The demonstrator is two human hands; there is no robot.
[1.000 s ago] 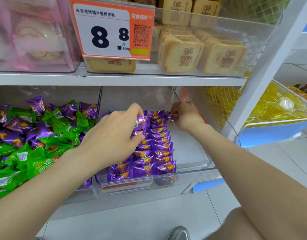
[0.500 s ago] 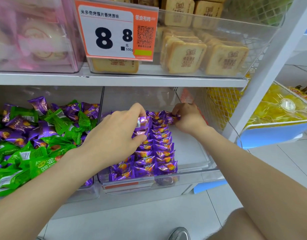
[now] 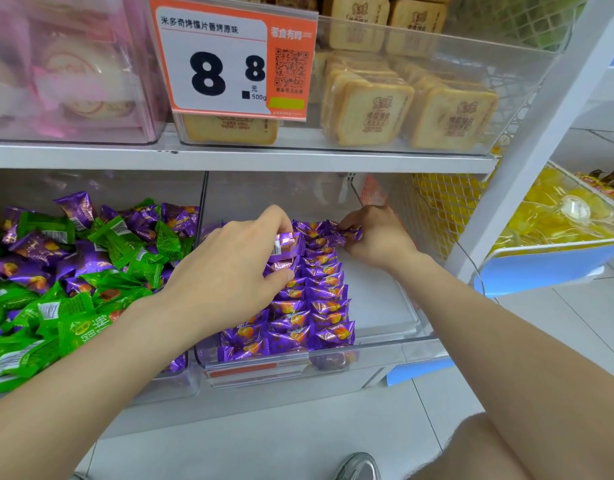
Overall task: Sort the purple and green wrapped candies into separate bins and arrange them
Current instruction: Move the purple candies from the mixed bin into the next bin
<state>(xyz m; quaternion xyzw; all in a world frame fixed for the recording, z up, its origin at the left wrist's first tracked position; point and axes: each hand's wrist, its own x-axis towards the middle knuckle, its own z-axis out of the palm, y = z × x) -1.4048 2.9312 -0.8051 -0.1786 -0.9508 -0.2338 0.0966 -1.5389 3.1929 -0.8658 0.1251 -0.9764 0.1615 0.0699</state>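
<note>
- Head view, item one: your left hand (image 3: 229, 271) is reaching into the middle bin (image 3: 385, 351), with fingers and thumb curling round a barcode-side purple candy (image 3: 285, 243) at the far end of the left-most row.
- Your right hand (image 3: 378, 237) is working at the back of the same bin, pinching an end purple candy (image 3: 348, 233) between fingertips and thumb, just beside the far end of the right-most row.
- Rows of purple candies (image 3: 319, 306) are lying packed side by side in the left part of the middle bin, running from its front wall towards the back; the right part of its floor is showing bare.
- Left bin (image 3: 184, 379) is sitting just beside the middle bin and is holding a loose mixed heap: green candies (image 3: 90, 327) are lying jumbled with unsorted purple candies (image 3: 38, 247).
- White shelf (image 3: 229, 159) is running above both bins.
- Orange-and-white price tag (image 3: 229, 60), reading 8.8, is hanging on the front of an upper clear bin (image 3: 506, 64), which is holding toast-shaped packs (image 3: 451, 116).
- Pink-wrapped goods (image 3: 66, 71) are sitting in the upper bin to the left.
- Yellow sweets (image 3: 558, 220) are filling a tilted tray on the neighbouring rack, to your right.
- Shoe tip (image 3: 359, 467) is showing on the tiled floor below.
</note>
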